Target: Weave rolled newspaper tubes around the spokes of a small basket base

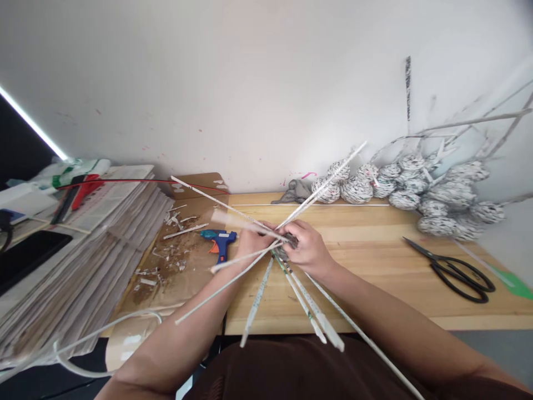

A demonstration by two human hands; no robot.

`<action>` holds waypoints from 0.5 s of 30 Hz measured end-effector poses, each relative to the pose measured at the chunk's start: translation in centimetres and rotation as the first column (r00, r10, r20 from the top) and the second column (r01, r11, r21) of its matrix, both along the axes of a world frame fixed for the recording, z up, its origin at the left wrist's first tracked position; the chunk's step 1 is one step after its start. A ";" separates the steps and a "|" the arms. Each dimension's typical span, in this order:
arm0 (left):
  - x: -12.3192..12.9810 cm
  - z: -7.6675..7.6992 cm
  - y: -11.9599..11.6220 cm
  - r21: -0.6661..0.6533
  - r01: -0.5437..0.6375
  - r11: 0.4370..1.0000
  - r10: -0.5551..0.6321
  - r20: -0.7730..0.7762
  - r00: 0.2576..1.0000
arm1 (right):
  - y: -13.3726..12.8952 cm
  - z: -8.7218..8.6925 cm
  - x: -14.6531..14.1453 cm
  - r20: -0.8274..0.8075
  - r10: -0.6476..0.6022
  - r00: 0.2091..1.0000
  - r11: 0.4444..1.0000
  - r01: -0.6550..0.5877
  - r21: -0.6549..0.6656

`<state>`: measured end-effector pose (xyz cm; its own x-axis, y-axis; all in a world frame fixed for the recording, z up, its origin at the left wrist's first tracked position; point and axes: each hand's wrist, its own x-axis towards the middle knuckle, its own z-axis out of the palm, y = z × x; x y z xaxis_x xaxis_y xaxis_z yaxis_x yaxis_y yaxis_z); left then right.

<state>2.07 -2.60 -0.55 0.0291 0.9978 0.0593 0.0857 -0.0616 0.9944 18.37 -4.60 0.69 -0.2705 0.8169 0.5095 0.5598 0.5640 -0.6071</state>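
Several long rolled newspaper strips (310, 308) fan out in all directions from a small woven centre (290, 240) between my hands, over the wooden table. My right hand (306, 244) is closed around the right side of that centre, thumb and fingers pinching it. On the other side my left hand (256, 241) is closed at the strips, its fingertips partly hidden behind them. One strip in front of the left hand is smeared by motion. Some ends point toward the wall, others hang toward my lap.
Woven paper balls (358, 189) are heaped at the back right, near black scissors (452, 269). A blue glue gun (222, 243) lies left of my hands on scrap-strewn cardboard (166, 278). Stacked newspapers (104, 250) bear a phone (35, 255). A grey cloth-like lump (296, 191) sits by the wall.
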 end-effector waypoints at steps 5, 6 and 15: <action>0.1 -0.2 0.0 -0.019 0.025 1.000 -0.022 0.123 0.992 | 0.0 0.1 -0.1 -0.229 -0.125 0.965 0.991 0.110 -0.075; 0.0 -0.2 0.0 -0.023 0.020 1.000 -0.017 0.138 0.990 | 0.1 0.1 -0.2 -0.289 -0.164 0.943 0.985 0.139 -0.104; 0.4 -0.5 0.0 -0.074 -0.014 0.997 0.035 0.286 0.958 | 0.4 0.2 -0.5 -0.421 -0.315 0.851 0.946 0.242 -0.217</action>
<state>2.47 -2.58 -1.02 -0.0031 1.0000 -0.0092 -0.2034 0.0084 0.9791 17.88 -4.19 0.92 0.2056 0.8997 0.3851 0.3293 0.3070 -0.8929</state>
